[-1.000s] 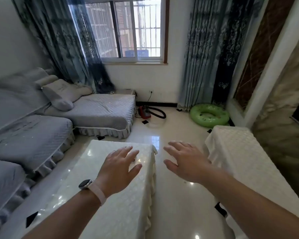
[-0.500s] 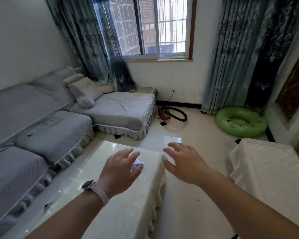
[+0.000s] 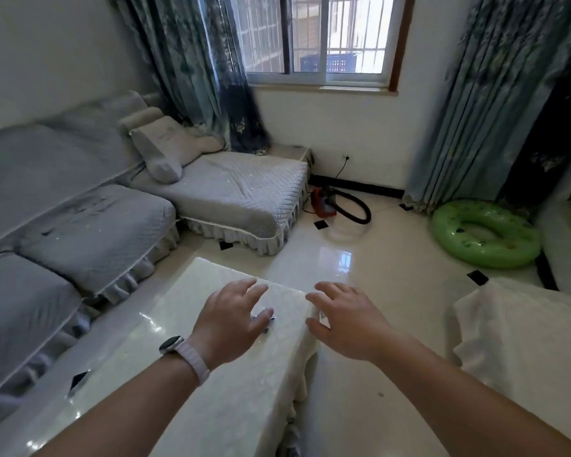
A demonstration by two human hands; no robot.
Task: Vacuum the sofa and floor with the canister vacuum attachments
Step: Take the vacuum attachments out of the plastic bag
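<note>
Both hands empty from my feed. Left hand (image 3: 231, 319) is palm down with fingers spread and relaxed, over the far end of the table (image 3: 185, 374). Can't tell if it touches the cloth. There's a small bluish thing (image 3: 267, 321) just by its thumb, too blurred to identify. Watch (image 3: 171, 344) is on the left wrist. Right hand (image 3: 350, 319) is the same: palm down, fingers splayed, gripping nothing, at the table's right corner.

Vacuum (image 3: 323, 202) is well apart from both hands. It's a red canister on the floor (image 3: 360, 275) by the far wall, just beside the sofa's end. Its black hose (image 3: 356, 211) is looped on the tiles to its right. A cord runs from it up to the wall socket (image 3: 345, 157).

Sofa (image 3: 89, 225) runs along the left in grey quilted covers, with a pillow (image 3: 160, 153) in the corner. Green swim ring (image 3: 485, 234) is on the floor at the right, near the curtain (image 3: 468, 110). A second cloth-covered surface (image 3: 524, 341) is at my right.
</note>
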